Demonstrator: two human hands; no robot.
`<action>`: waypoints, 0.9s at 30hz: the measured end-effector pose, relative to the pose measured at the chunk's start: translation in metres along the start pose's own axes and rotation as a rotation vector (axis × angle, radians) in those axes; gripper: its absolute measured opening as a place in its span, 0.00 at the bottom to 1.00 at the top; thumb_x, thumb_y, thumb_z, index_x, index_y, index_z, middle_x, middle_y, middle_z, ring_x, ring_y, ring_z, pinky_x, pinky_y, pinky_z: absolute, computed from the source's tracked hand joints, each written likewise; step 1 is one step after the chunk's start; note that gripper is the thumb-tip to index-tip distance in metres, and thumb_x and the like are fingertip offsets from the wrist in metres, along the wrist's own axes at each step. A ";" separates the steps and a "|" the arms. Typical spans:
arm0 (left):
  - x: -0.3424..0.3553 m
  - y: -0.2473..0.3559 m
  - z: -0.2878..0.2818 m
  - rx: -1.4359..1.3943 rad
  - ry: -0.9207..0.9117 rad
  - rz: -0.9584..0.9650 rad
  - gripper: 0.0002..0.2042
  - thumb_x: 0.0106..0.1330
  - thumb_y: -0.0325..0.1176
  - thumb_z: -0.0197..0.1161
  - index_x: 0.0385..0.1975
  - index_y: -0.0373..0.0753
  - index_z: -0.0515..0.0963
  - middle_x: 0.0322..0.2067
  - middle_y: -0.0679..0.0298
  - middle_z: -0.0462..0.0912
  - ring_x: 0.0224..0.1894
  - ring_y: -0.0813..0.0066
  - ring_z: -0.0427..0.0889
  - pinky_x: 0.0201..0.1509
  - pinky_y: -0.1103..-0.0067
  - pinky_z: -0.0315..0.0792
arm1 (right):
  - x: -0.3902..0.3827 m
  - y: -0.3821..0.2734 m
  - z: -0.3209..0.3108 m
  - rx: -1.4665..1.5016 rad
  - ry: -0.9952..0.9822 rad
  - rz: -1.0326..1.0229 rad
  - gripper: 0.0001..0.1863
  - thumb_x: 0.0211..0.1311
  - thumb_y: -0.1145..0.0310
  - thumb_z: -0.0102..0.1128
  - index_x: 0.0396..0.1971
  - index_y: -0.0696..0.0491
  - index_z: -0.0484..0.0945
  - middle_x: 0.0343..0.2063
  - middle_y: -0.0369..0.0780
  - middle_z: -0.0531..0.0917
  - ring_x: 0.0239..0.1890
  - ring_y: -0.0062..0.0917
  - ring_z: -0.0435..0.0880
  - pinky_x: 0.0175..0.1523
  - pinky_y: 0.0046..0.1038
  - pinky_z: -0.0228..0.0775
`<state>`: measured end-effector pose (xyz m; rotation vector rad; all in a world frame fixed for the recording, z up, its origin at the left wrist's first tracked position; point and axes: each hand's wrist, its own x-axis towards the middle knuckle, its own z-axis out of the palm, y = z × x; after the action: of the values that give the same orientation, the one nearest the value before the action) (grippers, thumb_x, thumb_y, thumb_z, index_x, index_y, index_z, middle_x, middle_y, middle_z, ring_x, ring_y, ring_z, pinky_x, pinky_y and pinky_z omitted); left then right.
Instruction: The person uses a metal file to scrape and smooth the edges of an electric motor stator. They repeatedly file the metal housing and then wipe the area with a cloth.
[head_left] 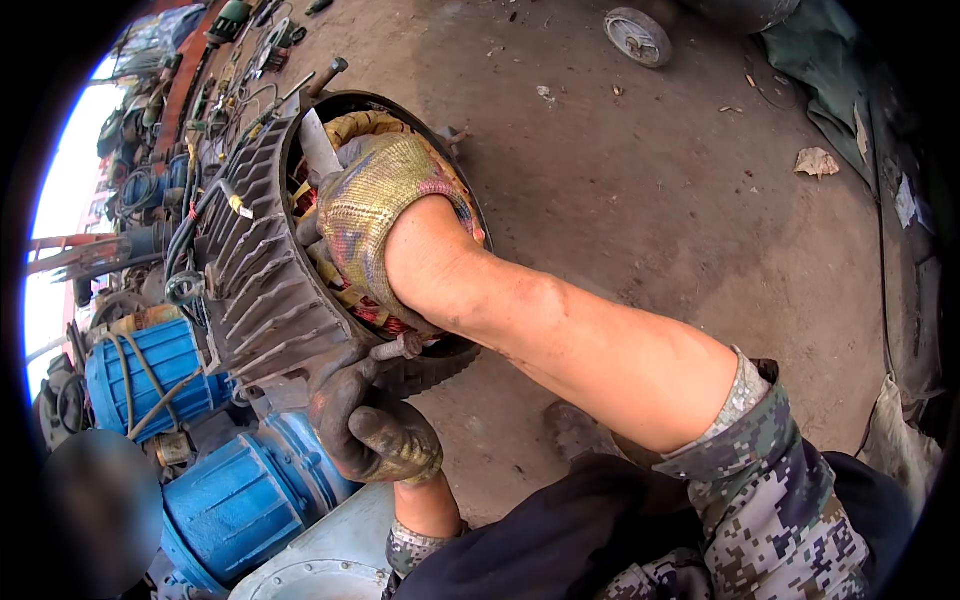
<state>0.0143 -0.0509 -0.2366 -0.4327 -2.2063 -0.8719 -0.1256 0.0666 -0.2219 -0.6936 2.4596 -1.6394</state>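
A grey finned motor housing (262, 250) stands open-ended before me, with yellow-wrapped and red copper windings (365, 125) showing inside its round rim. My right hand (385, 210), in a stained yellowish knit glove, reaches into that opening; its fingers are mostly hidden by the back of the glove. A flat pale grey strip (318, 148) sticks up beside it at the rim; whether the hand holds it I cannot make out. Lower down, my left hand (375, 425), in a dirty dark glove, is curled against the housing's near edge, just below a protruding bolt (398, 347).
Blue motors (240, 500) stand close on the left, beside a grey round casing (325, 565) with bolts. Cables (185, 235) and parts lie along the left. A wheel (637, 38) is at the far side, a dark green cloth (825, 85) at the right.
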 end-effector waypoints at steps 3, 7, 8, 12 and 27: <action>-0.004 0.000 0.001 -0.028 0.020 -0.039 0.18 0.83 0.45 0.49 0.50 0.33 0.74 0.37 0.54 0.83 0.44 0.56 0.82 0.50 0.62 0.78 | -0.004 0.008 0.016 -0.172 0.128 -0.073 0.14 0.71 0.70 0.51 0.46 0.57 0.85 0.42 0.45 0.86 0.45 0.35 0.85 0.51 0.37 0.76; -0.001 -0.003 -0.001 -0.014 0.030 0.008 0.18 0.83 0.45 0.49 0.51 0.33 0.74 0.39 0.54 0.82 0.44 0.56 0.81 0.50 0.61 0.78 | -0.015 -0.008 0.000 0.126 -0.028 -0.073 0.13 0.74 0.71 0.49 0.47 0.55 0.84 0.42 0.42 0.85 0.43 0.32 0.84 0.50 0.32 0.76; 0.001 0.002 0.009 -0.053 0.034 0.013 0.18 0.83 0.45 0.50 0.51 0.33 0.74 0.40 0.54 0.82 0.44 0.56 0.81 0.50 0.61 0.78 | -0.005 0.007 0.004 0.641 0.022 0.043 0.12 0.73 0.70 0.52 0.46 0.56 0.84 0.40 0.40 0.86 0.40 0.29 0.84 0.47 0.31 0.76; -0.013 -0.008 0.000 -0.089 0.107 -0.066 0.19 0.83 0.46 0.49 0.51 0.34 0.74 0.39 0.54 0.81 0.45 0.55 0.81 0.50 0.60 0.78 | 0.005 0.008 -0.001 1.088 -0.064 0.335 0.11 0.73 0.69 0.55 0.47 0.56 0.83 0.39 0.39 0.86 0.40 0.24 0.84 0.47 0.29 0.78; -0.013 -0.004 0.004 -0.045 -0.006 0.007 0.18 0.83 0.44 0.48 0.55 0.34 0.73 0.43 0.52 0.83 0.51 0.56 0.82 0.56 0.62 0.78 | 0.034 0.047 -0.020 1.937 0.304 0.499 0.09 0.74 0.69 0.57 0.38 0.58 0.83 0.26 0.38 0.85 0.22 0.21 0.81 0.27 0.20 0.75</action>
<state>0.0192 -0.0515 -0.2506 -0.4648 -2.1930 -0.9187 -0.1772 0.0836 -0.2500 0.4412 0.1273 -2.6528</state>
